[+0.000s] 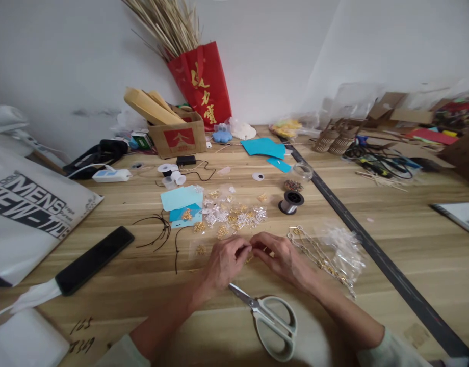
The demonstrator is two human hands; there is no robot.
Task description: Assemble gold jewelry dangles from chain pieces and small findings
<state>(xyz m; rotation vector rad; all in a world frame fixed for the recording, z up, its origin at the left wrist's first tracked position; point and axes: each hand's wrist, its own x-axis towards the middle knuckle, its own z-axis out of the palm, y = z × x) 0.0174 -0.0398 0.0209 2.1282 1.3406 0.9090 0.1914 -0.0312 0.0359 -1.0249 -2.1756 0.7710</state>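
My left hand point(226, 259) and my right hand point(275, 253) meet fingertip to fingertip low over the wooden table, both pinching. What sits between the fingertips is too small to make out; a few gold bits show just beneath. Right behind the hands lie small bags of silver and gold jewelry findings point(245, 218). Just in front, scissors point(270, 318) with pale handles lie with their blades pointing toward my left hand. To the right of my right hand rest several gold and silver chains point(318, 260) beside crumpled clear plastic bags point(343, 250).
A spool of wire point(291, 202) stands behind my right hand, near a jar of beads point(293, 184). Blue cards point(184, 214) and black cords point(158, 232) lie left. Farther left are a black phone point(95, 260) and a white bag point(31, 204). A dark strip point(372, 250) crosses the table.
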